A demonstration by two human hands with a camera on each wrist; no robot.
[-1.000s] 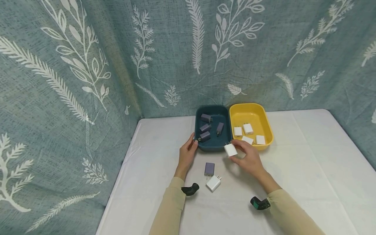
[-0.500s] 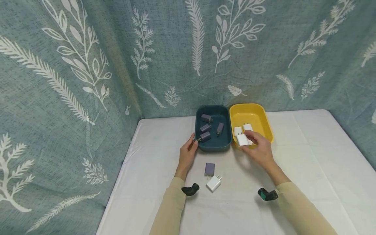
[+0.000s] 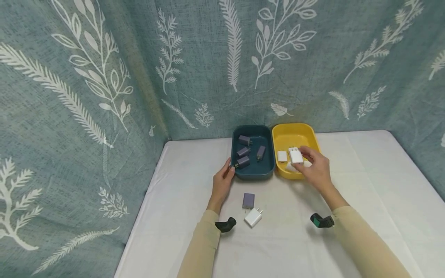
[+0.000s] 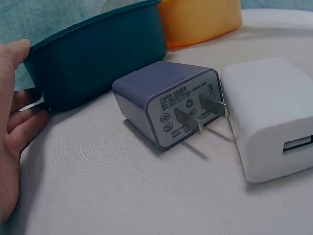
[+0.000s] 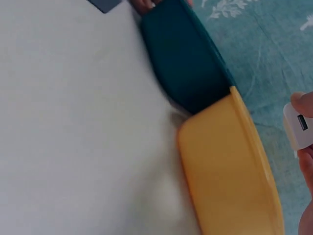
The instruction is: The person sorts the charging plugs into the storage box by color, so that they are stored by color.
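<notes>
Over the yellow tray [image 3: 298,128], my right hand [image 3: 319,170] pinches a white USB charger [image 3: 296,156] between thumb and fingers. In the right wrist view this charger [image 5: 295,128] shows its USB port, above the tray's rim. My left hand [image 3: 221,186] holds the near left corner of the dark teal tray [image 3: 257,175]; in the left wrist view the thumb is at its rim and the fingers are against the outer wall. A purple charger [image 3: 248,200] and a white charger [image 3: 253,218] lie on the table in front of the trays, prongs showing.
Several purple chargers [image 3: 243,161] lie in the teal tray. White chargers [image 3: 282,156] lie in the yellow tray, some partly hidden behind the right hand and held charger. Both trays stand side by side at the back of the white table [image 3: 187,231], before a patterned curtain [image 3: 201,61].
My right hand has carried the white charger rightward and away from me, from the teal tray's front right corner to over the yellow tray. My left hand has stayed at the teal tray.
</notes>
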